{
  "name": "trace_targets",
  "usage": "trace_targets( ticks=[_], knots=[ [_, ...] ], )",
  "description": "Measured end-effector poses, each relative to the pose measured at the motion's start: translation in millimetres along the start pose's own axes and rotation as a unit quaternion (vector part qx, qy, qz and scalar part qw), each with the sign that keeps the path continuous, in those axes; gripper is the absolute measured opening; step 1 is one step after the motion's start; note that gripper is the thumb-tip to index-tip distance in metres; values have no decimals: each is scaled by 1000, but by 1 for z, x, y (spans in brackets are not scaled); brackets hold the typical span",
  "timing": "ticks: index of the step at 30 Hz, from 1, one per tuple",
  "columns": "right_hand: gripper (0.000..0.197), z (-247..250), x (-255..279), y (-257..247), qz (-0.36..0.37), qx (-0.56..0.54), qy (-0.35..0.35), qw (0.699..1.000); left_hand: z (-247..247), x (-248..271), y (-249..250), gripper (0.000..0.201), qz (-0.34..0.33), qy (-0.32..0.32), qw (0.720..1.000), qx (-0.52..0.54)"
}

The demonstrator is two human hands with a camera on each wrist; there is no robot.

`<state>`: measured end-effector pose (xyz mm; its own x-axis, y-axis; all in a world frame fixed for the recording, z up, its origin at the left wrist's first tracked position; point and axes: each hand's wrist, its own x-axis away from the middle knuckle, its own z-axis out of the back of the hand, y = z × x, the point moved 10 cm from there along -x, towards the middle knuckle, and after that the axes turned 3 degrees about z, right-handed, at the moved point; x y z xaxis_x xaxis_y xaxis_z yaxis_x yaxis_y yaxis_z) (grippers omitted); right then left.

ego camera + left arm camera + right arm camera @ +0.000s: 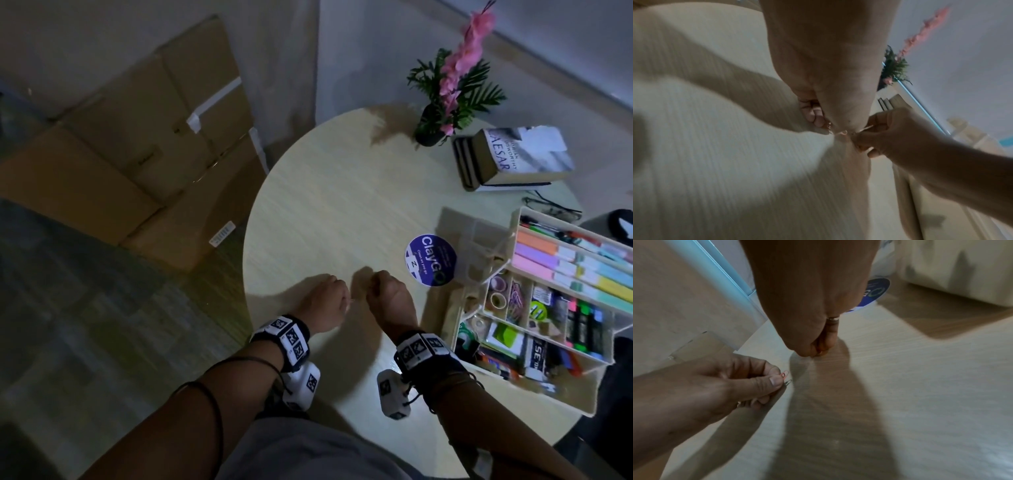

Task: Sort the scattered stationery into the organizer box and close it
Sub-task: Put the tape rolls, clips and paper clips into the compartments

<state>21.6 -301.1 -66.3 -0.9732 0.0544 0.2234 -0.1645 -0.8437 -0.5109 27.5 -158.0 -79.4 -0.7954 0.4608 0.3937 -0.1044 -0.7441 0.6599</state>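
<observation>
**Paper clips gathered beside an open organizer**

Both hands work close together on a round table (308, 212). The left hand (325, 301) pinches small paper clips (786, 378) between thumb and forefinger, its other fingers curled under, the clips' ends just above the wood. The right hand (390, 294) has its fingertips (813, 352) bunched together and pressed down on the tabletop just beside the left thumb; whether they hold anything cannot be told.

To the right of the right hand stands the organizer box (479, 308), lid open (its clear lid raised toward the far side). Its long upper tray holds pastel markers (565, 270) laid side by side; smaller compartments below hold tape rolls (496, 294), highlighters (582, 322) and other items too small to tell. A round blue sticker (431, 260) lies between the fingers and the box. Beyond it sit a potted pink flower (452, 82) and stacked books (513, 161).
</observation>
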Motion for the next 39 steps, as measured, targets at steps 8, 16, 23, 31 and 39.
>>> trace_targets(
  ticks=[8,16,23,31,39],
  knots=[
    [8,-9,0,3,-6,-1,-20,1000,0,1,-13,31,28,-8,996,84],
    [5,0,14,8,21,-29,28,999,-3,6,-16,22,30,4,994,104],
    [12,20,44,44,-96,-165,91,977,0,8,-18,21,84,24,982,167],
    [35,-32,68,32,-322,-726,18,608,-4,14,73,6,3,49,979,200],
    [26,-14,89,63,-340,-673,21,656,4,5,77,19,-69,78,985,137]
  ],
)
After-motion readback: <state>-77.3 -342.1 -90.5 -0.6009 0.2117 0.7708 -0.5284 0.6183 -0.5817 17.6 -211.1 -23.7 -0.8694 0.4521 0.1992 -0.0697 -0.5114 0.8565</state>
